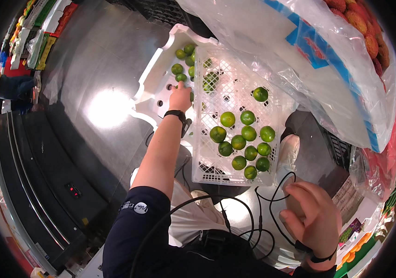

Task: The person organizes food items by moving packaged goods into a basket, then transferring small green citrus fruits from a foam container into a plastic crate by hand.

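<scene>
My left hand reaches into a white foam crate, its fingertips among green citrus fruits. Whether the fingers close on a fruit is hidden by the hand itself. A white plastic mesh basket rests partly over the crate, and more fruits show through its mesh. Several green citrus fruits lie in the basket, mostly in its near half; a single one sits apart toward the far right. My right hand hangs to the right of the basket, fingers apart, holding nothing.
A large clear plastic bag bulges over the basket's right side. Black cables loop across my front. A black display case stands at left, near another person's leg. Below is grey tile floor.
</scene>
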### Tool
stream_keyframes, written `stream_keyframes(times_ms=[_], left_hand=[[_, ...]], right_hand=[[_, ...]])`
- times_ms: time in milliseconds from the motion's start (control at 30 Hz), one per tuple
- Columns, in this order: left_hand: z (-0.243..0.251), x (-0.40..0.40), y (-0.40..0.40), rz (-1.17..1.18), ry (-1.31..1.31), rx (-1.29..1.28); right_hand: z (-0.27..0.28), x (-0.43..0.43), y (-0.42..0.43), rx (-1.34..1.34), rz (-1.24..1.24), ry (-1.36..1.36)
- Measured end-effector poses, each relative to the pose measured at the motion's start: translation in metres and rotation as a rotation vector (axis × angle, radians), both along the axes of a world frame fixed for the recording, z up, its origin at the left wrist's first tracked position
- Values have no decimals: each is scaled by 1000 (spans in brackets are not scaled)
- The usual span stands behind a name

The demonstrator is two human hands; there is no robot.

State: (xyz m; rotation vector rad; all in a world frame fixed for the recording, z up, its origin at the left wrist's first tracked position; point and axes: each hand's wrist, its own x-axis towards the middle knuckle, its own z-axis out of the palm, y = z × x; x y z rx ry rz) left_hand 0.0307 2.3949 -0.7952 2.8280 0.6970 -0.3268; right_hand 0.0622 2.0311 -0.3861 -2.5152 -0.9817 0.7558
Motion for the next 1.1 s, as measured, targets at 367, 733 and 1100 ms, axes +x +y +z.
stream_keyframes(times_ms=[367,733,1100], left_hand=[[-15,-1,17,93,155,-68],[10,-17,33,392,-48,-465],[147,18,-72,-138,-519,-419]], right_hand=[[-6,11,-3,39,97,-22],[-6,8,-7,63,78,52],[-5,5,11,118,121,42]])
